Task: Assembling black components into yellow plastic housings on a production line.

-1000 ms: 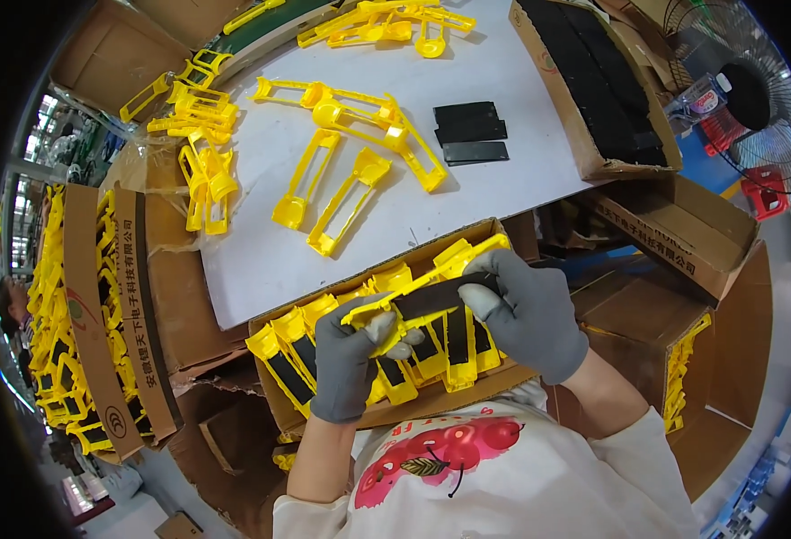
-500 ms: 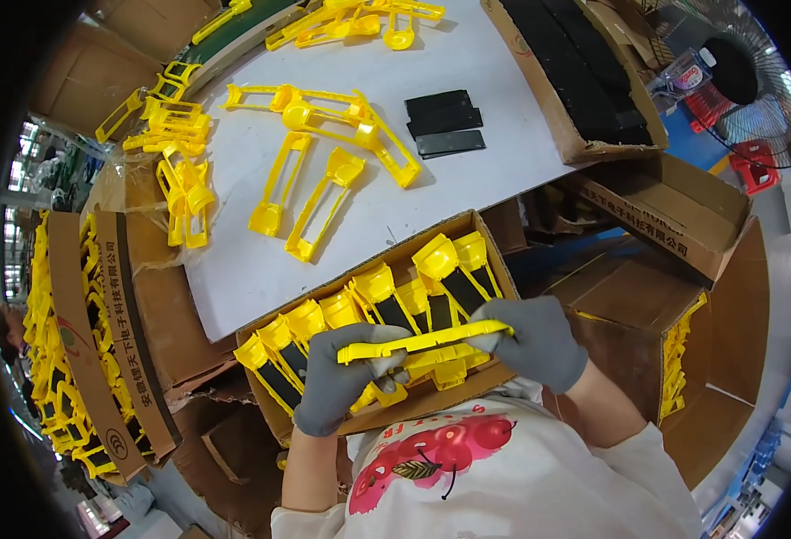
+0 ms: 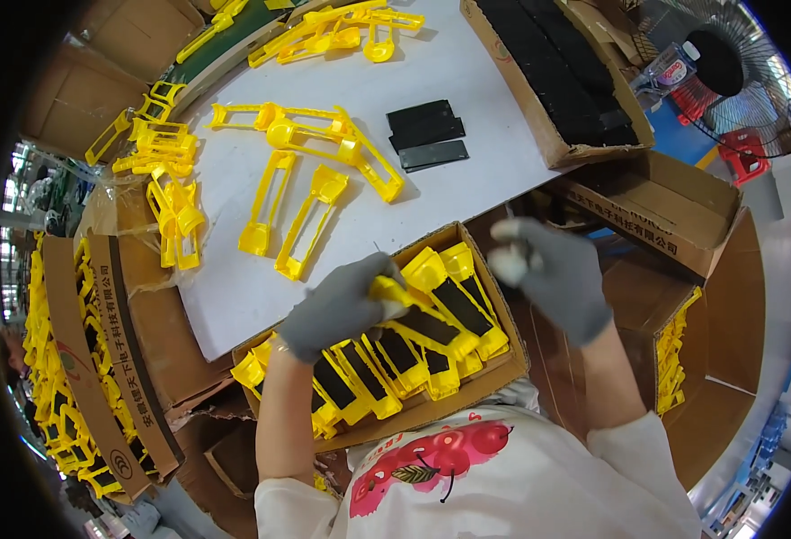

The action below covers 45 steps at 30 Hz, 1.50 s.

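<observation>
My left hand (image 3: 337, 310), in a grey glove with pale fingertips, is closed on one end of a yellow plastic frame (image 3: 457, 344) with a black panel in it. It holds this frame slantwise over an open cardboard box (image 3: 515, 350). In that box stand several like yellow frames with black panels (image 3: 359, 373), side by side. My right hand (image 3: 553, 274), also gloved, is raised just right of the box. Its fingers are slightly bent and apart, a little blurred, with nothing seen in them.
On the white table (image 3: 234, 296) lie empty yellow frames (image 3: 310, 220) and a few black panels (image 3: 427, 135). A box of black panels (image 3: 575, 81) stands at the far right, near a fan (image 3: 737, 81). Boxes with more frames (image 3: 58, 377) stand at the left; open cartons (image 3: 719, 323) at the right.
My right hand has let go of the yellow frame and moved up and away. My left hand has risen, tilting the frame so its black panel shows. The view has shifted slightly.
</observation>
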Tool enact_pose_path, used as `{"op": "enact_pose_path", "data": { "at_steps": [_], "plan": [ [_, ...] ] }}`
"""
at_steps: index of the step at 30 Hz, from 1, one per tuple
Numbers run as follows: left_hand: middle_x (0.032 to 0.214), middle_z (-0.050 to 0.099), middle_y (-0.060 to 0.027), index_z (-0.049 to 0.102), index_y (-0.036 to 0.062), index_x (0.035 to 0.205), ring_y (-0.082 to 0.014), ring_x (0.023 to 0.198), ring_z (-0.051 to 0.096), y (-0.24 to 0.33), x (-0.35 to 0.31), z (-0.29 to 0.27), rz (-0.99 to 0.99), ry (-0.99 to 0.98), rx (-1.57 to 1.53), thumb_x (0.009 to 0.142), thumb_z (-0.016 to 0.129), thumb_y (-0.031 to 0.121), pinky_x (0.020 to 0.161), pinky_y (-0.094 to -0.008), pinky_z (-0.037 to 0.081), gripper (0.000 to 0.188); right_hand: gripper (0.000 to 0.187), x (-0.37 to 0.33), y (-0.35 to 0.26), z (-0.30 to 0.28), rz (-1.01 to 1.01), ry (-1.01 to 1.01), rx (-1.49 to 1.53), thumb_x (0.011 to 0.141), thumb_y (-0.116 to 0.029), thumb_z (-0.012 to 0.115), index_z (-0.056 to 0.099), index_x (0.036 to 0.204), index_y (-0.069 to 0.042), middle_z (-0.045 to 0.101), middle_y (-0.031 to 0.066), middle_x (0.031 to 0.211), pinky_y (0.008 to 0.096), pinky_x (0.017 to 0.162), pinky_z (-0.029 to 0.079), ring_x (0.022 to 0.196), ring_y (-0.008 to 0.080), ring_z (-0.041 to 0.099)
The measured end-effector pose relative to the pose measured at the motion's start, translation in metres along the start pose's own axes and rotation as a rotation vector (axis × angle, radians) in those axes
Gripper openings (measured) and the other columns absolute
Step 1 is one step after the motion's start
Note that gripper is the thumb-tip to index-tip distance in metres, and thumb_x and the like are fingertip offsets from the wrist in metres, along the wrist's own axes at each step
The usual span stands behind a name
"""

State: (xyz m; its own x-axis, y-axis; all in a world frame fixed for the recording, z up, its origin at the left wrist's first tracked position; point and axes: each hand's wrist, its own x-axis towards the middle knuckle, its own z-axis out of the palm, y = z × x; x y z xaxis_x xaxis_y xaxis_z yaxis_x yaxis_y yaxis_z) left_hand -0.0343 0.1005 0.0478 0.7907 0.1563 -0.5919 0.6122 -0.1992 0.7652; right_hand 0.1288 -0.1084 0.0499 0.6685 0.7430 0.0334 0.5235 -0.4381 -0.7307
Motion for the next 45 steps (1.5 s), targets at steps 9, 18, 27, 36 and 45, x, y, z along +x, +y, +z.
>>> {"op": "enact_pose_path", "data": {
  "at_steps": [9, 18, 27, 36, 45],
  "plan": [
    [0.091, 0.070, -0.0104, 0.065, 0.0110, 0.106, -0.0292, 0.081, 0.067, 0.005, 0.052, -0.018, 0.369, 0.782, 0.768, 0.074, 0.076, 0.021, 0.071, -0.0378, 0.052, 0.036, 0.024, 0.149, 0.050, 0.053, -0.285, -0.013, -0.415, 0.080, -0.020, 0.071, 0.067, 0.102, -0.011, 0.064, 0.0055, 0.101, 0.0338, 0.077, 0.051, 0.087, 0.0248, 0.064],
    [0.092, 0.069, -0.0166, 0.064, 0.0094, 0.108, -0.0330, 0.088, 0.066, -0.023, 0.105, -0.096, 0.013, 0.658, 0.705, 0.076, 0.070, 0.033, 0.078, -0.0386, 0.051, 0.040, 0.028, 0.174, 0.020, 0.064, -0.277, -0.193, -0.626, 0.076, -0.025, 0.074, 0.067, 0.100, -0.012, 0.064, 0.0080, 0.102, 0.0356, 0.082, 0.051, 0.095, 0.0260, 0.063],
    [0.093, 0.066, -0.0021, 0.063, 0.0103, 0.121, -0.0100, 0.073, 0.062, 0.008, 0.017, -0.110, 0.156, 0.676, 0.081, 0.086, 0.059, 0.008, 0.062, -0.0238, 0.056, 0.035, 0.020, 0.163, 0.028, 0.058, -0.183, -0.251, -0.472, 0.080, -0.022, 0.069, 0.065, 0.096, -0.010, 0.065, 0.0090, 0.102, 0.0353, 0.080, 0.051, 0.092, 0.0272, 0.064],
    [0.101, 0.066, -0.0158, 0.056, 0.0015, 0.102, -0.0231, 0.086, 0.068, -0.045, -0.059, -0.046, 0.209, 0.581, -0.664, 0.084, 0.062, 0.008, 0.075, -0.0328, 0.059, 0.020, 0.031, 0.107, -0.021, 0.004, 0.137, -0.145, 0.408, 0.082, -0.011, 0.068, 0.058, 0.110, -0.003, 0.064, 0.0078, 0.080, 0.0206, 0.045, 0.047, 0.058, 0.0099, 0.062],
    [0.098, 0.065, -0.0147, 0.060, -0.0057, 0.111, -0.0237, 0.079, 0.069, -0.031, -0.052, 0.043, 0.202, 0.512, -0.925, 0.088, 0.059, 0.004, 0.071, -0.0297, 0.059, 0.025, 0.017, 0.003, -0.046, 0.021, -0.017, -0.186, 0.564, 0.088, -0.014, 0.067, 0.060, 0.096, -0.001, 0.065, 0.0043, 0.072, 0.0219, 0.052, 0.046, 0.056, 0.0056, 0.057]
  ]
}}
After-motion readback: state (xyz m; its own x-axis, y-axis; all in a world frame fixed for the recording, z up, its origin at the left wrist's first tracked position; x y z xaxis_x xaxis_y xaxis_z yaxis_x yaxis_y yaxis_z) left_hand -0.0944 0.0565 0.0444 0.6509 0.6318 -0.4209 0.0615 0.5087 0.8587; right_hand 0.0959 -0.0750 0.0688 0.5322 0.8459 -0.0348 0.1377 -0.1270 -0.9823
